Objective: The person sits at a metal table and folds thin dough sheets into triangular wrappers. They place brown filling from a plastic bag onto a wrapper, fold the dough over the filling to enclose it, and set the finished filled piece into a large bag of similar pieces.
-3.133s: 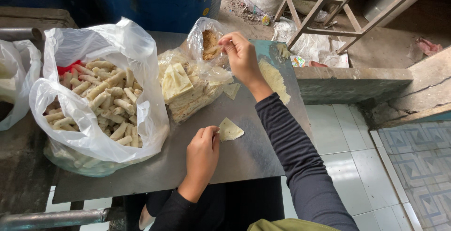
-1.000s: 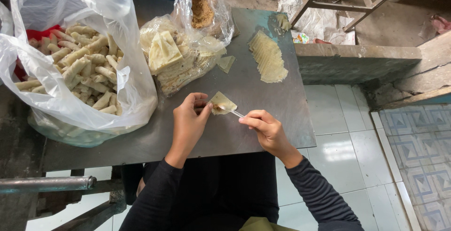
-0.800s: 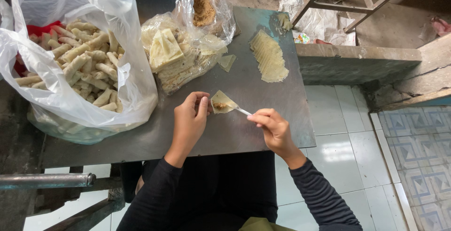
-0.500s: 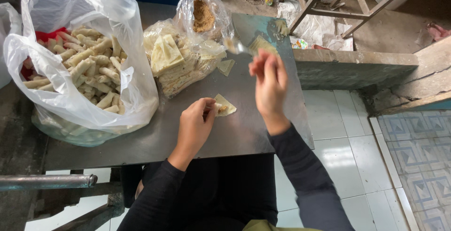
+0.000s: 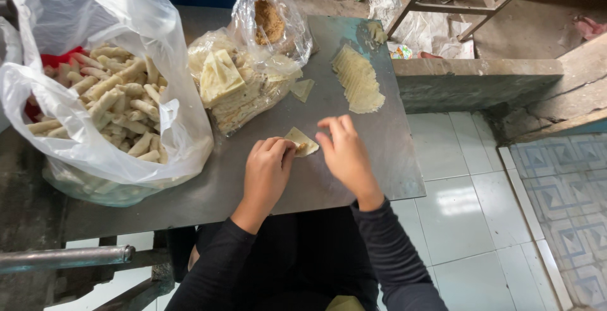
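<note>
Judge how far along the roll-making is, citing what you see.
Done: many finished rolls fill the white bag. In hand: the left hand and right hand fold one filled wrapper on the metal table. Left: a bagged wrapper stack, fanned-out wrappers and bagged filling.
</note>
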Demonstrator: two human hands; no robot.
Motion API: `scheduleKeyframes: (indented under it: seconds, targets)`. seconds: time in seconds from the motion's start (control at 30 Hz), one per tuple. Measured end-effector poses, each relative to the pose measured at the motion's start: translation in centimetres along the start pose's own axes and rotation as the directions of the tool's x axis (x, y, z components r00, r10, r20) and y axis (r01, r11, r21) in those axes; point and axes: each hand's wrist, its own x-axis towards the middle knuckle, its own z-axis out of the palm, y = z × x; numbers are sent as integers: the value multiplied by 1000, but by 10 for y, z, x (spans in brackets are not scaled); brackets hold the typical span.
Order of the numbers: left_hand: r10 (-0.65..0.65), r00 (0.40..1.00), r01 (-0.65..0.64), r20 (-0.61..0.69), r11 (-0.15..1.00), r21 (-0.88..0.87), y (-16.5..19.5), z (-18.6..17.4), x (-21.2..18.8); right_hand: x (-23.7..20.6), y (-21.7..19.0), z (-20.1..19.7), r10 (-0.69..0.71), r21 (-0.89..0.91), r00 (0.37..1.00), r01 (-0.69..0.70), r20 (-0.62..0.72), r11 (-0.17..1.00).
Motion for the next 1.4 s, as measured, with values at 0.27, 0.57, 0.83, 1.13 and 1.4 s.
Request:
scheduleKeyframes:
  seconds: [0.27,0.57,0.83,1.13,1.4]
  targets:
    - [64,997,-68,32,987,146,1,-1,-1,-21,-4,17,42,-17,999,-42,-15,999]
    - [91,966,-129,243,981,146,-6,-16,8,-24,-17,30,-76,226,995,87,-57,970]
    - [128,975,-166,183,962,215,-17,-7,13,-25,-17,29,-262,114,965,263,-32,958]
    - [-82,971,29,223,973,230,-33,9,42,79,6,28,-69,-84,852,131,520,988]
    - [37,939,-101,343,980,171,-55,8,51,61,12,26,-284,19,870,303,402,953]
